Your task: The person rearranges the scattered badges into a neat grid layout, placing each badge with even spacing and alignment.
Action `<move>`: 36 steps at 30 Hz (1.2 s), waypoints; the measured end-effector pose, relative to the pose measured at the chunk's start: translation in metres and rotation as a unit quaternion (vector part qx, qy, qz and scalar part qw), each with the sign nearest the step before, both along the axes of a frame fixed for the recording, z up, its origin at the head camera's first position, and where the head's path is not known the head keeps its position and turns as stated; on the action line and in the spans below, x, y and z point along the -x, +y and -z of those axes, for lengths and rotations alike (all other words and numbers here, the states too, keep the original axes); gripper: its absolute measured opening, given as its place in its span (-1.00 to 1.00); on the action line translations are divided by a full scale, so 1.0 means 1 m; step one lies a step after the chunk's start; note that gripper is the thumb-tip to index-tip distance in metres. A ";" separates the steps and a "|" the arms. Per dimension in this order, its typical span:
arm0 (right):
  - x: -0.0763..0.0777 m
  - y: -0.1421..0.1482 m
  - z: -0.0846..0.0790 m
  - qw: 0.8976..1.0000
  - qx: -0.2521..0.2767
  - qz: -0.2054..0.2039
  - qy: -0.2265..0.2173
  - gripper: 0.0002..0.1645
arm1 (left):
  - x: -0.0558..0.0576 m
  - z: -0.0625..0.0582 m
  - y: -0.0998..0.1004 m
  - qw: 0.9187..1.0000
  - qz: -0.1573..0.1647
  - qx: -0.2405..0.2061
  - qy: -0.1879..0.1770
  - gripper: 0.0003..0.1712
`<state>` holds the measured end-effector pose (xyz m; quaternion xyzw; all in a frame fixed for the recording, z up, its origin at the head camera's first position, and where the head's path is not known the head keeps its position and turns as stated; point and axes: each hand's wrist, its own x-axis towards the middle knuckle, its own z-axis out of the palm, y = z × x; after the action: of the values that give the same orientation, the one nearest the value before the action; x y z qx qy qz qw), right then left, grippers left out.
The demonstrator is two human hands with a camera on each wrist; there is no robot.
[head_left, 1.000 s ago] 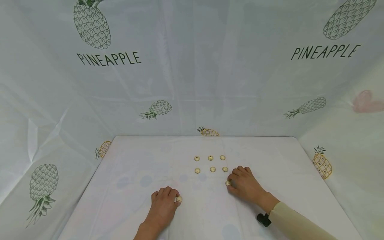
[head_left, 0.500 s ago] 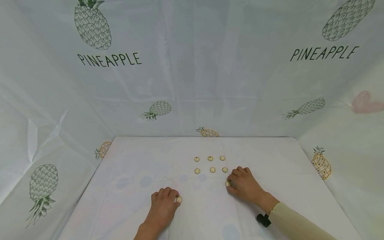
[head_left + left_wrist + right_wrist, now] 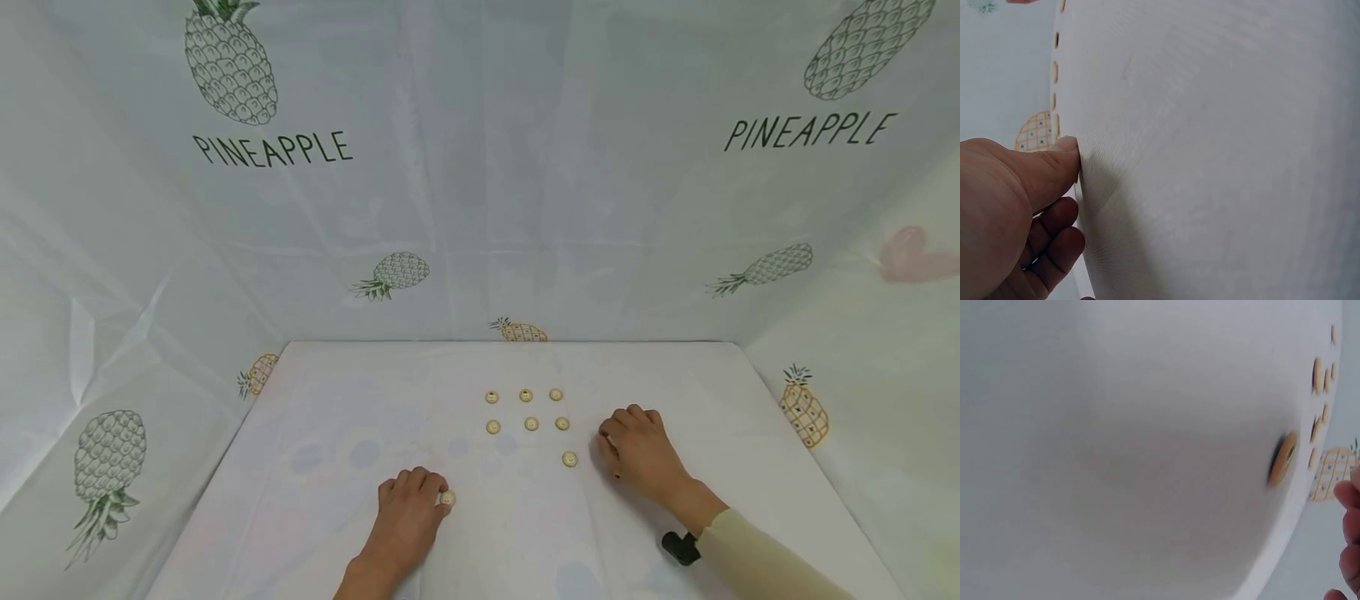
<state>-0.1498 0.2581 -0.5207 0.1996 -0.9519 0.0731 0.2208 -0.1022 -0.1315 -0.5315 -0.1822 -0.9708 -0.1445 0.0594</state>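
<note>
My left hand (image 3: 407,518) rests low over the table and pinches a round, pale wooden button (image 3: 447,498) between thumb and forefinger. The left wrist view shows its thumb (image 3: 1054,165) at the table surface, with the button mostly hidden behind it. To the right, my right hand (image 3: 643,457) hovers with loosely bent fingers and nothing visible between them. Just left of it a similar button (image 3: 570,459) lies flat on the cloth. In the right wrist view this button (image 3: 1283,459) stands apart from the fingertips (image 3: 1349,494) at the right edge.
Farther back, several matching buttons lie in two rows, a front-row one (image 3: 532,424) and a back-row one (image 3: 526,396) among them. White cloth covers the table (image 3: 360,392). Behind it rises a pineapple-print sheet (image 3: 480,208). A black device (image 3: 680,548) is on my right wrist.
My right hand has let go of the button it was pinching and moved away to the right and slightly back. The left hand and its button have stayed put.
</note>
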 end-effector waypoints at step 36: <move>-0.026 0.021 0.012 0.996 -0.015 0.052 -0.065 -0.69 | 0.000 0.001 0.002 1.000 -0.004 0.011 -0.010 -0.69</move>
<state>-0.1241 0.2795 -0.5330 0.1481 -0.9743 0.0602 0.1588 -0.1027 -0.1299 -0.5322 -0.1775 -0.9735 -0.1359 0.0479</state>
